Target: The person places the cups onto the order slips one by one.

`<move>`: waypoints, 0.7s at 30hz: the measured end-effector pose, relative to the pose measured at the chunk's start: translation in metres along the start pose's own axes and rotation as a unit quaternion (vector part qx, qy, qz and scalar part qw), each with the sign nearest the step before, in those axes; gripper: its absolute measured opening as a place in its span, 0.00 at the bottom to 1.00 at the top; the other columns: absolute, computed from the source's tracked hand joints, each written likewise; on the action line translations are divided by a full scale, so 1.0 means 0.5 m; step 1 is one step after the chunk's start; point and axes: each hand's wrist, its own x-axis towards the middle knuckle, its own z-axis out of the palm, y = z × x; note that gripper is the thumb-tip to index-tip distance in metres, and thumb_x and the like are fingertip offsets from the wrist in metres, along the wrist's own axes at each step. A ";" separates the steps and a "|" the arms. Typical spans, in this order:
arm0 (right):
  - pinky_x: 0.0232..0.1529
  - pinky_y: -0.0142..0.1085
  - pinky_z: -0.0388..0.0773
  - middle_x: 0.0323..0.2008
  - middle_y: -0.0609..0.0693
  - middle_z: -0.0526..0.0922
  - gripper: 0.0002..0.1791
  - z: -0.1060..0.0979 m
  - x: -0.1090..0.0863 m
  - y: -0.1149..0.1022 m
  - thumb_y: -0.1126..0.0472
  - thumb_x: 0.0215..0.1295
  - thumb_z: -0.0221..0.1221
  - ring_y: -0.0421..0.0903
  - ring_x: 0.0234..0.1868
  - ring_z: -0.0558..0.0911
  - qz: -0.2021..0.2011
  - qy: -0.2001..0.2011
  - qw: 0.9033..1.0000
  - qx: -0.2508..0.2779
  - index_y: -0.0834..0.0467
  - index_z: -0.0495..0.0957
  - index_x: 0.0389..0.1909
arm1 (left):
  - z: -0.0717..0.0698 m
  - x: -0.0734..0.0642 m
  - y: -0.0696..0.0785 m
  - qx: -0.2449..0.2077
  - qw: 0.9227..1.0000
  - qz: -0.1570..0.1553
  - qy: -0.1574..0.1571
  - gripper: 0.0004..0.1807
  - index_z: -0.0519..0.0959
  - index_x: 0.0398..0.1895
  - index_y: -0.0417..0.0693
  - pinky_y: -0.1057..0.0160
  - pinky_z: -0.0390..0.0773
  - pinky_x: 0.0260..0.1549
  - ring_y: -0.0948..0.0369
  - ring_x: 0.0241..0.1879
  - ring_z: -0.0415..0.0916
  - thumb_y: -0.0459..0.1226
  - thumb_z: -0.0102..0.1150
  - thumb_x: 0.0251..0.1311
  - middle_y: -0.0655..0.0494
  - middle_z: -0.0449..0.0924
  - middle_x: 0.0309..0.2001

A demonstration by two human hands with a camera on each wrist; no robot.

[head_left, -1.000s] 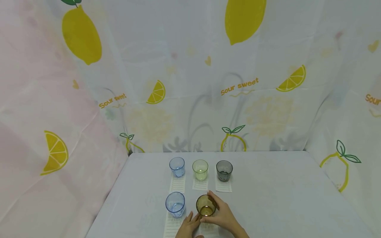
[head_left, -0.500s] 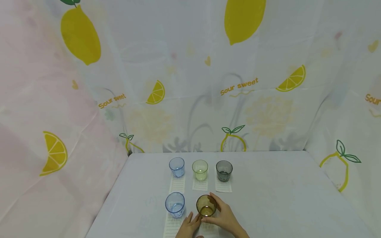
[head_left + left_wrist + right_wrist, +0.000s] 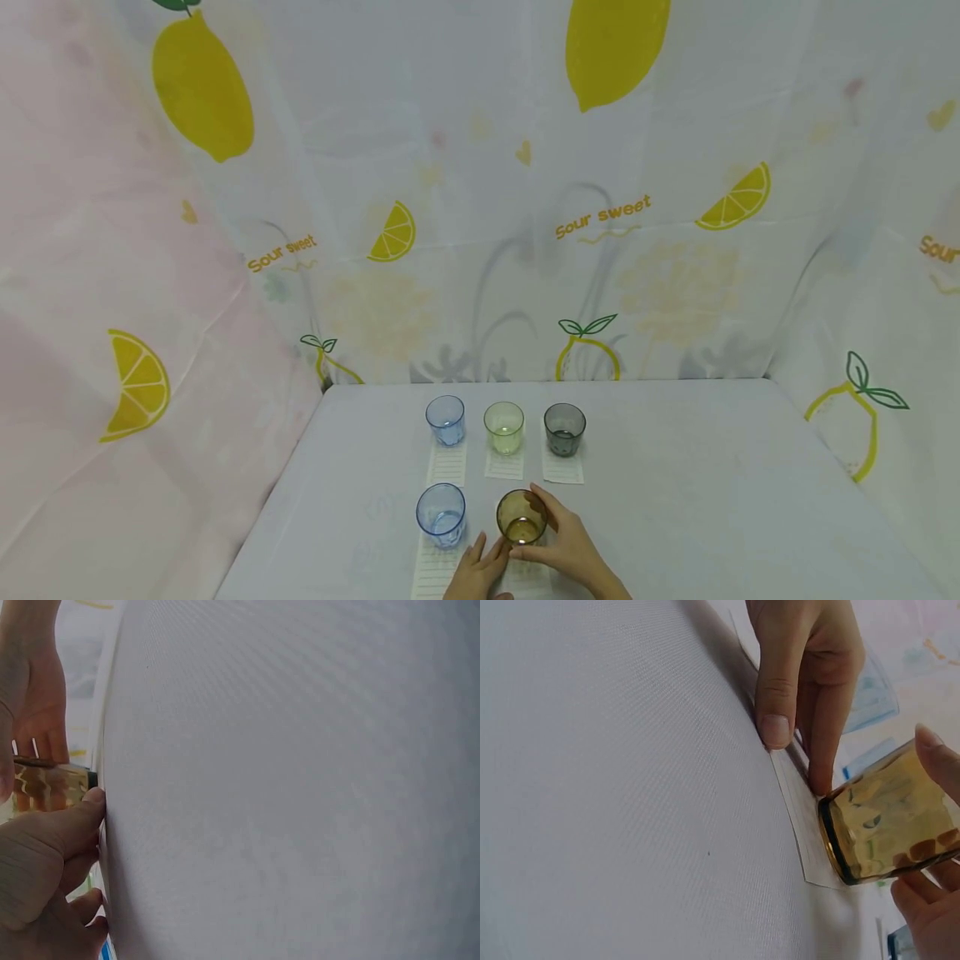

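Note:
My right hand [image 3: 568,552] holds an amber glass tumbler [image 3: 522,508] round its side, thumb near me and fingers on the far side. The glass stands upright on a lined paper slip [image 3: 801,817]. My left hand [image 3: 478,573] lies low beside the glass, its fingertips by the base. In the right wrist view the left thumb and index finger press down at the slip. To the left stands a blue tumbler [image 3: 441,510] on another lined slip [image 3: 437,575].
Behind, a second blue tumbler [image 3: 446,421], a pale green tumbler [image 3: 504,427] and a grey tumbler [image 3: 564,429] stand in a row, each with a paper slip beneath. Lemon-printed cloth [image 3: 480,208] surrounds the white table [image 3: 712,500].
The amber tumbler has shifted very slightly to the right with my right hand. My left hand stays beside it, and the other tumblers have not moved.

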 end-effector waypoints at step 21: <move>0.59 0.43 0.71 0.59 0.69 0.71 0.52 -0.005 -0.006 0.000 0.60 0.44 0.74 0.65 0.60 0.70 0.023 -0.004 1.000 -0.017 0.76 0.55 0.65 | 0.010 -0.003 -0.005 0.010 0.999 0.020 0.024 0.35 0.72 0.60 0.36 0.45 0.76 0.47 0.34 0.54 0.70 0.57 0.46 0.63 0.47 0.73 0.60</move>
